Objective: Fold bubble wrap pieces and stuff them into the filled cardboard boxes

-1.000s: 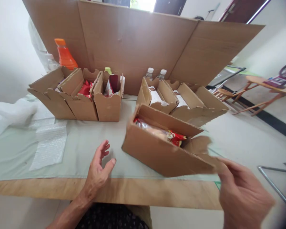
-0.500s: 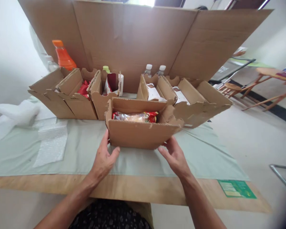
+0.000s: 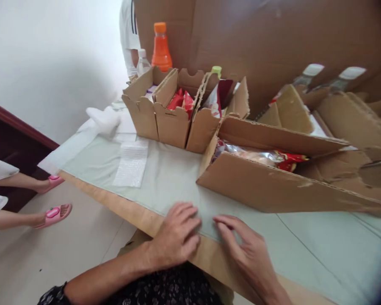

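My left hand (image 3: 176, 235) rests palm down at the table's near edge, fingers bent and spread, holding nothing. My right hand (image 3: 244, 250) lies beside it, fingers stretched flat on the pale green cloth (image 3: 165, 169). Just beyond both hands stands an open cardboard box (image 3: 273, 186) with a clear and red snack packet (image 3: 266, 156) inside. Neither hand touches the box.
Three small open boxes (image 3: 174, 114) with red packets stand at the back left, an orange bottle (image 3: 161, 48) and a clear bottle behind them. More boxes and two capped bottles (image 3: 307, 72) sit at the right before a tall cardboard sheet. Bubble wrap (image 3: 131, 163) lies left. A person's feet in pink sandals (image 3: 52, 214) are on the floor.
Both hands have let go of the box and dropped to the table's near edge. The view has swung left, so the box now sits to the right.
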{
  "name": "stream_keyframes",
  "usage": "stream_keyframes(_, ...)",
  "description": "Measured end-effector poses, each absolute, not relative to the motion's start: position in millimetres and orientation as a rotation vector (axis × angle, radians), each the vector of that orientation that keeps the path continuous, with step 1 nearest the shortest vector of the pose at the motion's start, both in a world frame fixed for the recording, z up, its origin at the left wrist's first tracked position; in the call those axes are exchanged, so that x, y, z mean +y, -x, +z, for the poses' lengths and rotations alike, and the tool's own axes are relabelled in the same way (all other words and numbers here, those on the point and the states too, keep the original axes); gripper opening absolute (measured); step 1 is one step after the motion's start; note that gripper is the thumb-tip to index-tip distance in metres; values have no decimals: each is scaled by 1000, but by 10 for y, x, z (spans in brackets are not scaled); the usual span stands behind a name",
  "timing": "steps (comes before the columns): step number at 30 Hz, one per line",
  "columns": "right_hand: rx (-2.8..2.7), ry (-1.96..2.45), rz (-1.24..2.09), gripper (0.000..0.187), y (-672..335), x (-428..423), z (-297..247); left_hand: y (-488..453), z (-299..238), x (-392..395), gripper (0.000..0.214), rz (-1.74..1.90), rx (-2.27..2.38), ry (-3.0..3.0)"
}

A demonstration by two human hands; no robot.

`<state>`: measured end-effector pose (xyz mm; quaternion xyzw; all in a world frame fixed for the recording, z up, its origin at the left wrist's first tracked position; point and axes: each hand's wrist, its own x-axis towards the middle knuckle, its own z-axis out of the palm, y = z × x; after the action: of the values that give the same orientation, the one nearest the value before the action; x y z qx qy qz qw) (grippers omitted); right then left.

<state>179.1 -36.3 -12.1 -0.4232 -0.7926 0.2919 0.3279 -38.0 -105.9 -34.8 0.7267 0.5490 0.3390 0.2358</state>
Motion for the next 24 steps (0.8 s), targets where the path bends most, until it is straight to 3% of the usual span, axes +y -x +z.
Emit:
stream_keyframes(7, -2851, 297, 489, 41, 248, 201, 87, 276, -483, -1157, 19, 1018, 1448, -2122)
stream_keyframes(12, -3080, 161, 358, 23, 957, 218, 54, 320, -540, -1153, 15, 999, 1451, -2179)
stream_keyframes(16, -2997, 274, 442, 22, 425, 246, 79, 331, -492, -1145, 16, 1107, 1404, -2126)
stream_keyframes(20, -2699, 474, 634, 30, -757, 173, 152, 337, -349, -1235, 27, 1205, 1256, -1987)
stream_keyframes(24, -2566, 821, 586, 38, -1988, 24, 177, 352, -114, -1452, 35, 1221, 1002, -1745)
